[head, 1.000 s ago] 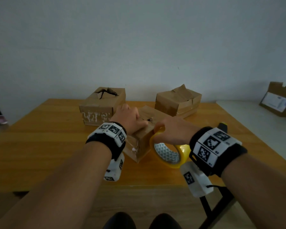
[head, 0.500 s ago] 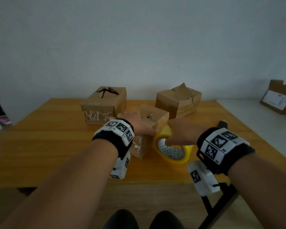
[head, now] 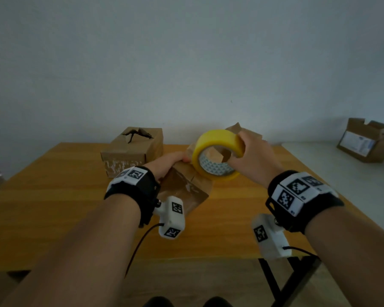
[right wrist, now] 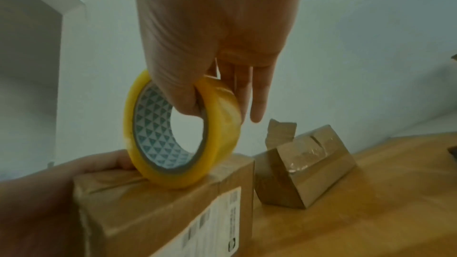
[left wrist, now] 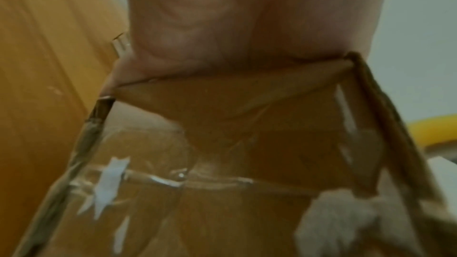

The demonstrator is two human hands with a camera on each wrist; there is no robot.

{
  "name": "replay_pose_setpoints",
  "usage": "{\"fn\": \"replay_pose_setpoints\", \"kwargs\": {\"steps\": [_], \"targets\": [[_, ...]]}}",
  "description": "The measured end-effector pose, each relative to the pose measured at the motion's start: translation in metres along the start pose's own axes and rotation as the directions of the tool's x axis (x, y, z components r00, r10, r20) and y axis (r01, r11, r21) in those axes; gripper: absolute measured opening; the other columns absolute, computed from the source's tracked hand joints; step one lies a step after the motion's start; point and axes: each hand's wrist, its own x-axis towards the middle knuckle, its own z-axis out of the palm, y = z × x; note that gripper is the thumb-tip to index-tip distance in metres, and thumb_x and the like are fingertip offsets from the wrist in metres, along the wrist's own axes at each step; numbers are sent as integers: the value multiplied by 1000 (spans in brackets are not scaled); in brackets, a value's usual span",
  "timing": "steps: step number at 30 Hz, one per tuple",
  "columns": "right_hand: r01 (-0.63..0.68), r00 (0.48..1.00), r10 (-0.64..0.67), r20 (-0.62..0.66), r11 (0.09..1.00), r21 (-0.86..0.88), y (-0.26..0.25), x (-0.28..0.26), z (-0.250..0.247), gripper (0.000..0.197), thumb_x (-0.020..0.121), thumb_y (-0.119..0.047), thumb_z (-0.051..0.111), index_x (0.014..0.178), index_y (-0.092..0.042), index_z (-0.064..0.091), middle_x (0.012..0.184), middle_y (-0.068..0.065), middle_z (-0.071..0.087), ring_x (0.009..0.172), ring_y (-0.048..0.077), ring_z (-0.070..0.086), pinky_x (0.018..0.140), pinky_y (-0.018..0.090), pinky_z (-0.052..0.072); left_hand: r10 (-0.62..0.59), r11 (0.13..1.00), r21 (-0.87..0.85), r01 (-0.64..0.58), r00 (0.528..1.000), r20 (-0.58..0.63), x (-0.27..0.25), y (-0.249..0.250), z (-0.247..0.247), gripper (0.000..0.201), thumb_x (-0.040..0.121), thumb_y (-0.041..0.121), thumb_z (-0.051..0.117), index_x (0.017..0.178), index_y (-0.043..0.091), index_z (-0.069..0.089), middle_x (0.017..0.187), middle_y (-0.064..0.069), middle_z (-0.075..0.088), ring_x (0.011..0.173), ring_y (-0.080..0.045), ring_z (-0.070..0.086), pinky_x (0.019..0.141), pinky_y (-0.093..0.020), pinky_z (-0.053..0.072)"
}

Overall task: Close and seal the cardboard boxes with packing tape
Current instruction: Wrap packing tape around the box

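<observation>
Pinching the tape roll [head: 217, 138], right hand [head: 253, 160]; left hand [head: 166, 162] clasping the near box [head: 186, 189], fingers [right wrist: 116, 160] largely hidden

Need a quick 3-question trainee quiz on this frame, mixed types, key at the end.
1. True or false: the right hand holds the tape roll with its thumb through the core.
2. What does the left hand grip? A) the near box B) the tape roll C) nothing
3. Fill in: besides the near box, ___ boxes stand on the wooden table.
Key: 1 true; 2 A; 3 two, the torn-top box and the flap-up box.
</observation>
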Motion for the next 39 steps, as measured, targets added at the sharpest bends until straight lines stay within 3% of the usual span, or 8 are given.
{"fn": "replay_pose_setpoints", "kwargs": {"steps": [3, 6, 9, 12, 20, 26, 33, 39], "targets": [[-139, 990, 137, 30, 986, 96, 3, 3, 19, 41, 85, -27, 65, 119, -12, 46, 86, 8, 54, 61, 19, 55, 47, 25, 36, -9, 997, -81, 9, 1000, 5, 2, -6, -6, 33, 89, 41, 53, 73, 15, 66, 69, -10, 66, 76, -30, 60, 81, -37, 47], [-145, 989, 142, 32, 980, 138, -1, 10, 25, 48, 90, -22, 59, 133, -13, 38, 80, 6, 53, 59, 18, 54, 45, 25, 35, -61, 996, -66, 60, 998, 1, 6, -9, -12, 39, 73, 55, 62, 83, 18, 71, 93, -15, 69, 99, -37, 62, 100, -48, 43], [-84, 996, 84, 4, 993, 78, -3, 14, 21, 40, 91, -18, 56, 127, -13, 41, 77, 1, 49, 57, 15, 48, 46, 24, 32, -83, 990, -115, 79, 996, -31, 9, -17, -17, 47, 70, 54, 65, 98, 17, 69, 107, -17, 66, 101, -36, 61, 99, -50, 43], [-64, 998, 64, 0, 998, 12, -2, 14, 15, 29, 90, -19, 55, 115, -18, 42, 75, -3, 46, 59, 12, 45, 48, 25, 29, -145, 967, -218, 135, 989, -34, 15, -25, -22, 76, 50, 54, 76, 115, 16, 66, 115, -17, 65, 106, -37, 61, 91, -48, 47], [-37, 998, 33, -49, 997, -70, 2, 9, 10, 22, 87, -18, 55, 98, -21, 37, 69, -5, 45, 55, 12, 43, 48, 25, 28, -183, 955, -238, 175, 983, -15, 17, -29, -25, 90, 40, 53, 82, 120, 18, 62, 119, -16, 64, 110, -36, 60, 93, -50, 47], [-34, 998, 23, -53, 974, -223, -7, 8, 3, 18, 86, -21, 55, 89, -20, 37, 71, -3, 47, 63, 19, 48, 51, 29, 31, -181, 944, -282, 169, 983, -16, 18, -30, -27, 86, 44, 49, 81, 121, 18, 62, 109, -14, 65, 96, -32, 61, 86, -47, 49], [75, 992, -115, -58, 882, -466, -18, 10, -7, 28, 84, -25, 54, 109, -16, 49, 72, -3, 47, 67, 23, 48, 58, 30, 32, -178, 927, -327, 183, 983, 44, 18, -40, -31, 87, 41, 46, 83, 117, 11, 60, 99, -13, 60, 95, -32, 55, 90, -43, 44], [45, 997, -68, -31, 878, -476, 8, 4, 5, 21, 85, -28, 56, 87, -22, 36, 66, -5, 41, 62, 22, 46, 46, 26, 22, -160, 914, -365, 174, 985, 70, 24, -46, -35, 93, 45, 44, 81, 128, 10, 57, 101, -13, 57, 90, -32, 55, 79, -39, 47]]}}
